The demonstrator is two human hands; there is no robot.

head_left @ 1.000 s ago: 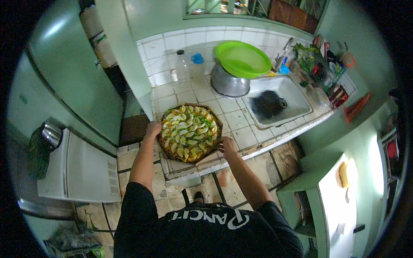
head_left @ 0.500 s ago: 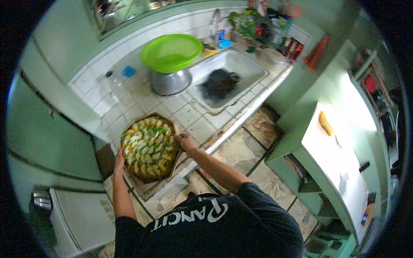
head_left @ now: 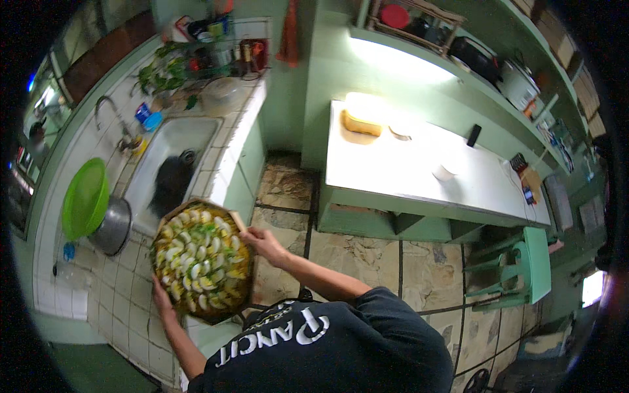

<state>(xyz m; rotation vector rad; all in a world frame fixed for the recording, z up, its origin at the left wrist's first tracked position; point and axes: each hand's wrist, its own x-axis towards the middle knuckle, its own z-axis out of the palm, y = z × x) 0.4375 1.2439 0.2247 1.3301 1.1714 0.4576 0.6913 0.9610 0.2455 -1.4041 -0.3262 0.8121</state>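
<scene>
Compared with half a second earlier, my view had swung round to the right: the white table (head_left: 419,177), then only at the frame's edge, now filled the middle, and the round tray (head_left: 202,261) had come off the tiled counter (head_left: 98,288) and sat over its outer edge, partly above the stone floor (head_left: 367,255). My left hand (head_left: 161,300) was clamped on the tray's near rim and my right hand (head_left: 260,241) on the opposite rim, hands set apart by the full width of the tray; the tray looked level. Its load of pale slices with green bits on a yellow base appeared intact. Judged progress: lift from the counter done, carry under way, set-down not yet made; where it was to go I could not tell. On the counter were a green basin (head_left: 85,198) tipped over a steel pot (head_left: 113,226), and the sink (head_left: 171,164) held a dark item. Packages and labels: small blue container (head_left: 145,118) beside the tap, cluster of bottles and jars (head_left: 223,49) with red and green caps at the counter's far end, red cloth (head_left: 290,33) hanging on the green wall. On the table: yellow oblong item (head_left: 362,123), small white cup (head_left: 444,173), dark slim object (head_left: 473,135). Labels were too small to make out.
</scene>
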